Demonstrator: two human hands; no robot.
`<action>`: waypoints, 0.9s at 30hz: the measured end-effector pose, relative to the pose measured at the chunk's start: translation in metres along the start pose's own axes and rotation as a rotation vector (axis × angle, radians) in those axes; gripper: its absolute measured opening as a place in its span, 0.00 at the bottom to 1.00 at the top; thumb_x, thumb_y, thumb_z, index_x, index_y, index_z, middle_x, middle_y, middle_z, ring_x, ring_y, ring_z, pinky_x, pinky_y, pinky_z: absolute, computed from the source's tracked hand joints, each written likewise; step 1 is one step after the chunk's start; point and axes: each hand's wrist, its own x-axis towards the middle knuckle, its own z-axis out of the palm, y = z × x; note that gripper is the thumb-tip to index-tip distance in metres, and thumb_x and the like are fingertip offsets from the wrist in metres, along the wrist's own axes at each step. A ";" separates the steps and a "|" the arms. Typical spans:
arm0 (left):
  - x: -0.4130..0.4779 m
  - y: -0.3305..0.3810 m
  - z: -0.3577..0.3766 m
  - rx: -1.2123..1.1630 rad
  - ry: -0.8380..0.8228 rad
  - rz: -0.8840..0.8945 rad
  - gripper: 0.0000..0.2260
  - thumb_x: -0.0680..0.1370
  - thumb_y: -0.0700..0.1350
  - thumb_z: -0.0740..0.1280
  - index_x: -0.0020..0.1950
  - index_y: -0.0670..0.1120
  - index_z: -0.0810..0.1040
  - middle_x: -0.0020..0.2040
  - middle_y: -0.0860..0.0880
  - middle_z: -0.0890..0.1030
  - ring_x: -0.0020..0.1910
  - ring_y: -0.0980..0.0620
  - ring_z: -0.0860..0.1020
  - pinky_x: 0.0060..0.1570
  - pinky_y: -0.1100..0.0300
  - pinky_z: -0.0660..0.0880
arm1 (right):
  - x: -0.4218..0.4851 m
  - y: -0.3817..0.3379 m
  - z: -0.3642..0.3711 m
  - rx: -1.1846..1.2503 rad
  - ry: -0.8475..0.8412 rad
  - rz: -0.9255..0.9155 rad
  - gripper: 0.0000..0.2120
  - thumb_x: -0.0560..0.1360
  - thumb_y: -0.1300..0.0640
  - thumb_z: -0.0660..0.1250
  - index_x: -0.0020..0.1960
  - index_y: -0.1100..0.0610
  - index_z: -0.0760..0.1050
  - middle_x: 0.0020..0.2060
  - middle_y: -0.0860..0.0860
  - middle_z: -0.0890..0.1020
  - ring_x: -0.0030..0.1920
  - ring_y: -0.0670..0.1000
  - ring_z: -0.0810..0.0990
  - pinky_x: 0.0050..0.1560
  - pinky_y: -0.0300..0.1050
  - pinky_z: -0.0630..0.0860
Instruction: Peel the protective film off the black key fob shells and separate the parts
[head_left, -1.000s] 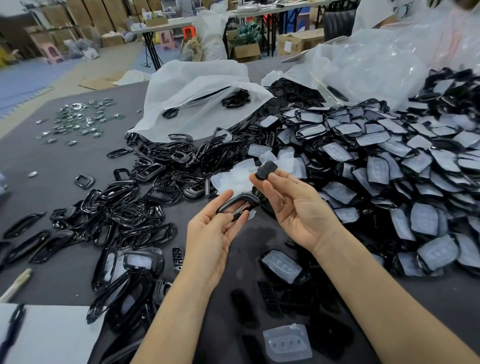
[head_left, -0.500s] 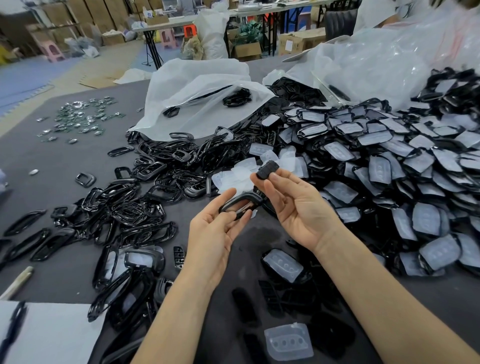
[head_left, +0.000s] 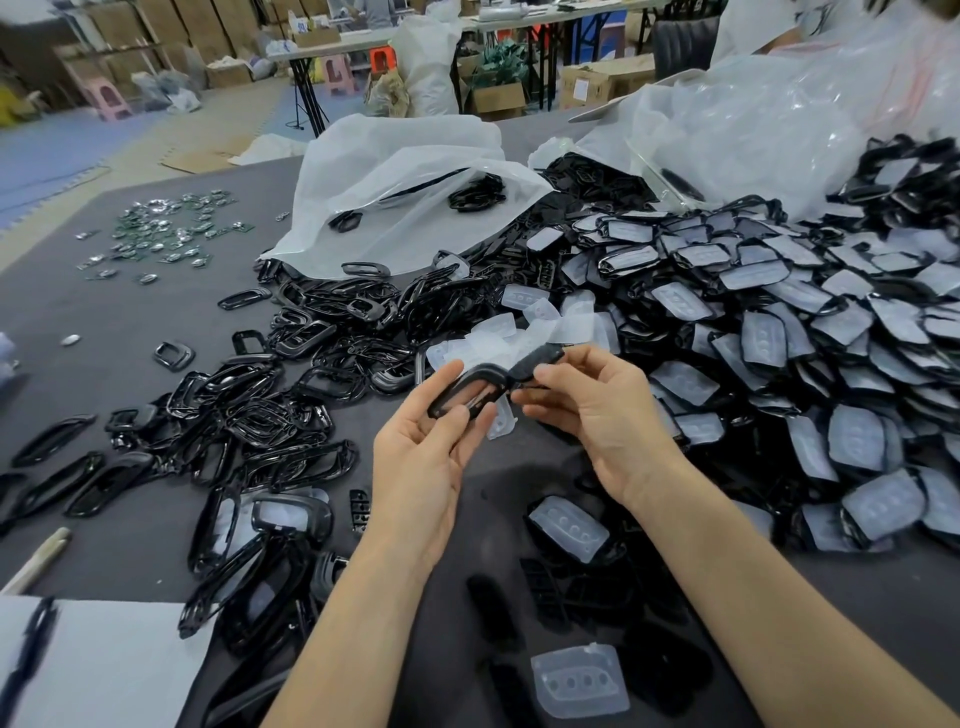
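While you had both hands raised just over the grey table mat (head_left: 130, 322), your left hand (head_left: 431, 447) was gripping a black shell frame (head_left: 470, 384). Your thumb was on its upper edge and your fingertips were curled under the lower one, so the open loop sat tilted between them. Your right hand (head_left: 602, 415) was pinching a smaller black piece (head_left: 537, 360) between thumb and forefinger. That piece met the frame's right corner, and honestly I couldn't tell if the two were joined or only touching. A bit of cloudy film (head_left: 501, 423) showed right under the frame, between your hands. Couldn't tell whether it hung from the frame or lay on the mat.

Around you there was a sprawl of bare black frames (head_left: 291, 415) on your left and a big heap of film-covered shells (head_left: 779, 322) on your right. A little mound of loose film pieces (head_left: 545, 322) sat just beyond your fingers. A clear button pad (head_left: 579, 680) lay between your forearms, close to the bottom edge. Behind the frames was a white plastic bag (head_left: 395, 208) with a few black parts inside, and far left a scatter of small shiny metal bits (head_left: 161, 234). The bottom left corner had a white sheet (head_left: 114, 665) with a pen (head_left: 31, 649) on it.
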 end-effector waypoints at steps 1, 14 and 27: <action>0.000 0.000 0.000 -0.005 -0.005 0.014 0.16 0.79 0.27 0.58 0.58 0.41 0.78 0.47 0.43 0.85 0.51 0.51 0.83 0.49 0.62 0.80 | 0.000 0.000 0.001 -0.041 0.019 -0.003 0.08 0.74 0.70 0.66 0.40 0.61 0.72 0.32 0.55 0.80 0.30 0.51 0.82 0.32 0.39 0.79; -0.001 -0.002 0.000 -0.034 -0.097 0.067 0.14 0.76 0.33 0.63 0.60 0.42 0.77 0.50 0.43 0.85 0.51 0.50 0.83 0.49 0.63 0.79 | -0.001 0.005 0.001 -0.135 -0.040 0.090 0.10 0.74 0.70 0.64 0.37 0.60 0.74 0.30 0.54 0.79 0.29 0.48 0.79 0.30 0.38 0.77; 0.001 -0.006 -0.005 0.415 -0.076 0.182 0.16 0.78 0.34 0.66 0.56 0.55 0.79 0.36 0.56 0.84 0.41 0.56 0.84 0.44 0.69 0.77 | 0.002 -0.002 -0.008 -0.304 -0.111 -0.001 0.11 0.74 0.72 0.65 0.44 0.59 0.82 0.33 0.51 0.82 0.29 0.43 0.75 0.32 0.33 0.73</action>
